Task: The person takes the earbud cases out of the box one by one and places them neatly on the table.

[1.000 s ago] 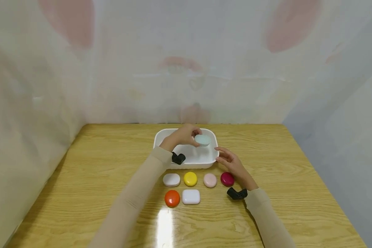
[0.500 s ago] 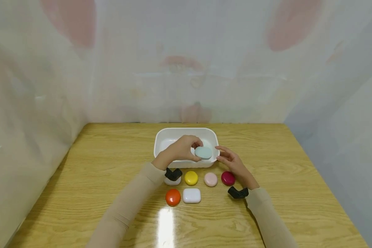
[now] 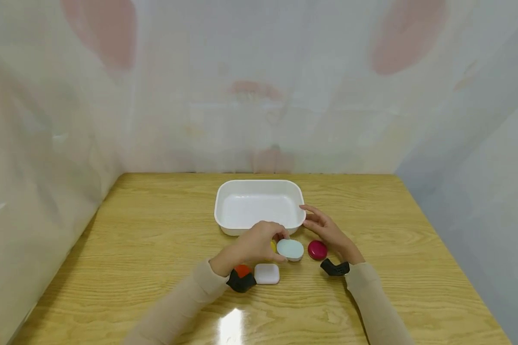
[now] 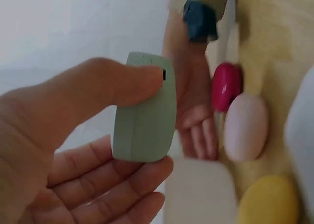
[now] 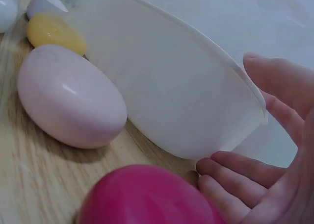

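My left hand (image 3: 256, 242) pinches a pale green earbud case (image 3: 290, 249) between thumb and fingers. In the left wrist view a small dark port shows beside the thumb on this case. It is held in front of the white basin (image 3: 230, 231), over the row of cases on the table. My right hand (image 3: 329, 235) rests at the basin's right end, its relaxed fingers at the rim and outer wall. A crimson case (image 3: 317, 249) lies just below that hand. Close by sits a pale pink case (image 5: 71, 96), hidden in the head view behind the green one.
A yellow case (image 5: 55, 34) and a white oval case (image 5: 46, 4) continue the row along the basin. Nearer the front lie an orange case (image 3: 243, 270), partly covered by the left wrist's camera, and a white rectangular case (image 3: 266, 273). A wooden table (image 3: 155, 211) bears everything.
My left hand has brought the pale green earbud case from above the basin toward the front, over the row of cases. The right hand has stayed at the basin's right end.
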A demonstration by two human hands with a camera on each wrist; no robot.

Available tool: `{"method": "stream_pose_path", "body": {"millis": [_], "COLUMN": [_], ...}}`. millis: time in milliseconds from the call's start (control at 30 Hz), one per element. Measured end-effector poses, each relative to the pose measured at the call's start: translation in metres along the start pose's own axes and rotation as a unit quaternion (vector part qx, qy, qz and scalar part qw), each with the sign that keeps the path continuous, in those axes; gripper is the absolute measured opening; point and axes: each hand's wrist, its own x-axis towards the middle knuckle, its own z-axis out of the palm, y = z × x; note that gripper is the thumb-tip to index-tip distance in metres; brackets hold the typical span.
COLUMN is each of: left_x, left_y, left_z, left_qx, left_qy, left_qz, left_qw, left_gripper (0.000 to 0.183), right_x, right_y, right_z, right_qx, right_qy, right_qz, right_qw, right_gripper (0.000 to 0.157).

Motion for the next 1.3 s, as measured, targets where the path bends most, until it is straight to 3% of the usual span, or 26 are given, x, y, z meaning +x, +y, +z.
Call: {"method": "stream_pose_path", "body": {"millis": [200,600,900,1300], "left_x": [-0.008,-0.003,0.003,0.004], "left_y": [0.004,0.005,0.013,0.005], "left_z": [0.028,0.067,0.078,0.08], "left_qx": [0.014,0.067,0.073,0.033], "left_qy": [0.014,0.013,0.015,0.021], "left_qz": [-0.021,-0.061,-0.083,-0.097], "left_qw": [0.9996,0.9958,0.9938,0.9945], "left_gripper": [0.038,0.034,0.033,0.038], "right_x": [0.001,0.003,-0.004,-0.002], "right_y": [0.002,0.004,0.003,0.006], "right_z": [-0.004,-0.007,-0.01,-0.009], "right_qx": [0.002,-0.021,-0.047,-0.039], "right_qy": [-0.014,-0.007,0.017,0.017], "right_qz": [0.004,0.014,0.04,0.045], "right_qw": [1.0,1.0,0.998,0.998], "right_gripper": [0.054,0.057,0.056,0.056]}}
